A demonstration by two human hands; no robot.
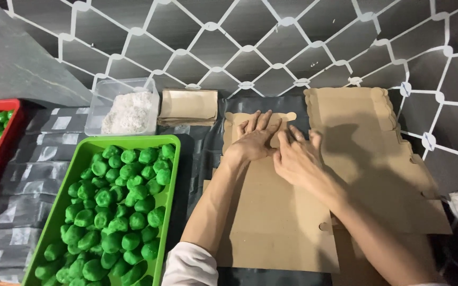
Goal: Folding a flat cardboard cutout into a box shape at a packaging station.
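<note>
A flat brown cardboard box blank (274, 217) lies on the dark table in front of me. My left hand (253, 139) lies flat on its far end, fingers stretched out over a folded flap (287, 116). My right hand (298, 156) sits just right of it, fingers bent and pressing on the same cardboard next to the left hand. Neither hand grips anything else.
A green tray (83, 153) full of green balls stands at the left, a red tray (1, 153) with more balls beyond it. A clear tub of white flakes (127, 111) and a stack of brown paper (188, 106) stand behind. More cardboard blanks (367, 153) lie at the right.
</note>
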